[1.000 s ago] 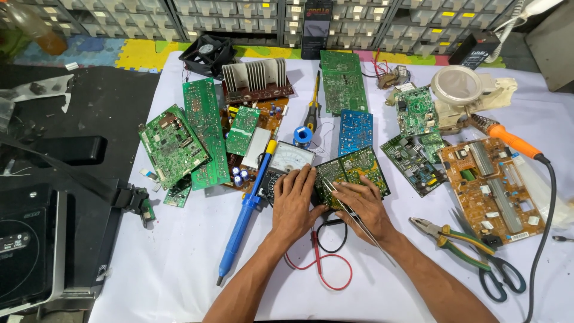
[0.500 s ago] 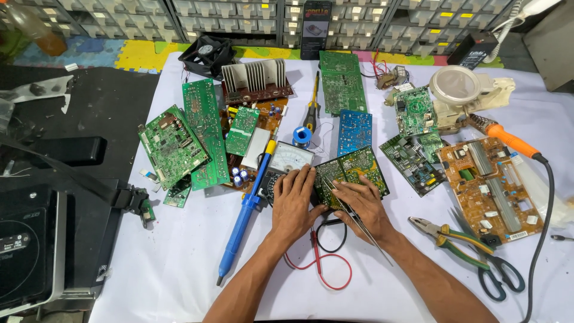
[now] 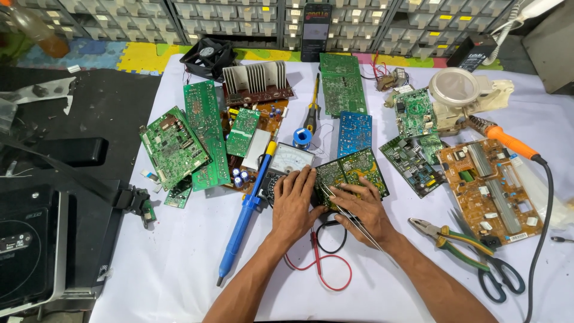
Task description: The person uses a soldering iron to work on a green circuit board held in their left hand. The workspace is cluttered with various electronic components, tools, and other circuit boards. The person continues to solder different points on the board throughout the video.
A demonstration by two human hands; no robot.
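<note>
Looking down from the head camera, both hands are resting on a small green circuit board (image 3: 351,174) at the middle of a white-covered desk (image 3: 179,257). The left hand (image 3: 293,203) is lying flat with fingers spread, pressing the board's left edge and partly covering an analog multimeter (image 3: 286,162) beside it. The right hand (image 3: 362,206) is pinching slim metal tweezers (image 3: 350,215) between thumb and fingers, tips angling onto the board; whether they are gripping a part cannot be told. Red and black test leads (image 3: 323,263) are curling just below the wrists. A blue desoldering pump (image 3: 245,212) is lying to the left, pliers (image 3: 445,236) and an orange-handled soldering iron (image 3: 505,140) to the right, other boards all around. Judging by this, steadying the board with a flat palm and keeping the tweezers low and light is working well.
</note>
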